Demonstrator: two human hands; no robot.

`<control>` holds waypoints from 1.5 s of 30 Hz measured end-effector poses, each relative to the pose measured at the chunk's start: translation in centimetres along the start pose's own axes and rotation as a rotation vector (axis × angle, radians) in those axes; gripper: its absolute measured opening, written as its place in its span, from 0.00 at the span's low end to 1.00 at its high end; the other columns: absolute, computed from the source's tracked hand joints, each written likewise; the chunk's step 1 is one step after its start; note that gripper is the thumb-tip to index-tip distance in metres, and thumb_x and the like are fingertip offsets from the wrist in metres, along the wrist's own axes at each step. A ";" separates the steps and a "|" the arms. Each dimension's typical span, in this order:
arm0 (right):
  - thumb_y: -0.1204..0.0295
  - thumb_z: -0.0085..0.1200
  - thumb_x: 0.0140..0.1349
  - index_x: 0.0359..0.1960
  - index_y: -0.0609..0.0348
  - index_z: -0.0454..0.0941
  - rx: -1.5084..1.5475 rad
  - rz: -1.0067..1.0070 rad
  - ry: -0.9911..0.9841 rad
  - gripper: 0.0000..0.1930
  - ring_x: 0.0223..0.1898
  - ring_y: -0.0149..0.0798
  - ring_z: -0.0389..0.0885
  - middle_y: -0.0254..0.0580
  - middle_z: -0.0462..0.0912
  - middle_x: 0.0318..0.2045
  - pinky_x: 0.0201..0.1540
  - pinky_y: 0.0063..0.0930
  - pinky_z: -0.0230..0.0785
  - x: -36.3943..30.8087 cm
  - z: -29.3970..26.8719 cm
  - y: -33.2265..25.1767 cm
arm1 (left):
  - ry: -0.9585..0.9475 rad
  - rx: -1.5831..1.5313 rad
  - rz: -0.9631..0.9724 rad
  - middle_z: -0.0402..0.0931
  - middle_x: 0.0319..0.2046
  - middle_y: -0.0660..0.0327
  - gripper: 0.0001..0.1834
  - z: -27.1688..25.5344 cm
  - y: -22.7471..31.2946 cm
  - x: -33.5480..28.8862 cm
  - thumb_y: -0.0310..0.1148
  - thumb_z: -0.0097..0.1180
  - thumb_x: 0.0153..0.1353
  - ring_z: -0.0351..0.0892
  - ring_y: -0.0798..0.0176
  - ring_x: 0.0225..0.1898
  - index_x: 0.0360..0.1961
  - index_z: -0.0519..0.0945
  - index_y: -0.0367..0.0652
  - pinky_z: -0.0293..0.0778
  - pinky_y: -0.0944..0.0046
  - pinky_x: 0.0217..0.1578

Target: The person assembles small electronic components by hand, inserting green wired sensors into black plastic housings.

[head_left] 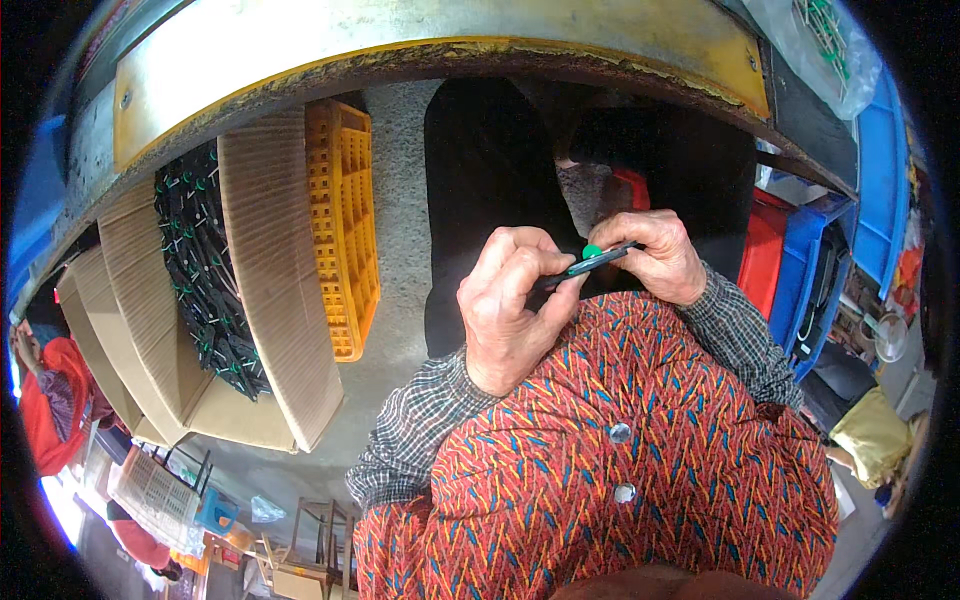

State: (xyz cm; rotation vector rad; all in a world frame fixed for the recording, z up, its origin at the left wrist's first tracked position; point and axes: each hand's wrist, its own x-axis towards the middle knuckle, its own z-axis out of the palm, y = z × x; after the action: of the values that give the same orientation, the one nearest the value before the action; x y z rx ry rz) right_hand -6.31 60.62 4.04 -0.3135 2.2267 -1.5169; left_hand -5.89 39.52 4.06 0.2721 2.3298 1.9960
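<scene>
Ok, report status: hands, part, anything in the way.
Left hand and right hand both gripping the part. Part dark, narrow, with green piece near its middle. Nothing seen blocking the hands.

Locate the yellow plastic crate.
In the head view, the yellow plastic crate is left of centre, just right of the open cardboard box and left of the left hand.

Glare whitens the left of the worktop point(420, 22), shade lies beneath it, and fisheye distortion curves straight edges.
</scene>
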 end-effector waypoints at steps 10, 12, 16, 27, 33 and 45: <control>0.78 0.55 0.58 0.34 0.64 0.79 -0.018 -0.016 -0.003 0.04 0.29 0.35 0.81 0.41 0.80 0.27 0.33 0.25 0.71 0.0 0.1 -0.1 | 0.010 0.006 0.002 0.75 0.29 0.55 0.13 -0.1 0.1 -0.1 0.19 0.68 0.40 0.77 0.62 0.30 0.27 0.77 0.38 0.72 0.68 0.29; 0.78 0.55 0.58 0.34 0.64 0.79 -0.017 -0.012 -0.006 0.04 0.29 0.35 0.81 0.41 0.81 0.27 0.33 0.25 0.71 0.0 0.1 -0.1 | 0.006 0.013 0.004 0.75 0.29 0.55 0.13 -0.1 0.0 -0.1 0.19 0.68 0.40 0.77 0.62 0.30 0.27 0.77 0.38 0.72 0.68 0.29; 0.78 0.55 0.57 0.34 0.64 0.78 -0.024 -0.032 -0.002 0.04 0.29 0.37 0.81 0.42 0.81 0.27 0.32 0.27 0.71 0.0 0.1 0.0 | 0.005 0.020 0.010 0.76 0.29 0.56 0.13 -0.2 -0.1 -0.2 0.19 0.69 0.40 0.77 0.63 0.29 0.27 0.77 0.38 0.71 0.68 0.29; 0.78 0.56 0.55 0.32 0.64 0.78 -0.111 -0.136 -0.038 0.04 0.27 0.44 0.79 0.45 0.78 0.25 0.30 0.33 0.70 0.8 -0.3 -1.7 | -0.139 0.030 -0.097 0.77 0.31 0.57 0.17 -1.2 0.7 0.5 0.23 0.67 0.45 0.77 0.64 0.30 0.38 0.78 0.38 0.73 0.68 0.32; 0.77 0.56 0.55 0.30 0.64 0.77 -0.169 -0.293 0.059 0.03 0.27 0.46 0.78 0.45 0.76 0.24 0.29 0.34 0.69 -0.3 -1.2 -2.4 | -0.340 0.173 0.080 0.78 0.31 0.53 0.14 0.3 2.5 2.1 0.25 0.62 0.52 0.79 0.56 0.30 0.42 0.78 0.38 0.75 0.63 0.32; 0.74 0.56 0.50 0.27 0.65 0.78 -0.188 -0.230 0.132 0.06 0.28 0.48 0.81 0.47 0.81 0.25 0.31 0.35 0.72 -2.7 -2.7 -4.4 | -0.459 0.265 0.103 0.79 0.28 0.51 0.12 1.6 5.0 2.1 0.26 0.64 0.52 0.82 0.52 0.28 0.37 0.77 0.36 0.75 0.62 0.28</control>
State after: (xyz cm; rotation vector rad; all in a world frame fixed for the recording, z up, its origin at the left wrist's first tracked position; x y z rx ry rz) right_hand -5.41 62.30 9.58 -0.5588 2.5168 -1.4792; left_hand -7.22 42.16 8.87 0.7856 2.2962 1.4509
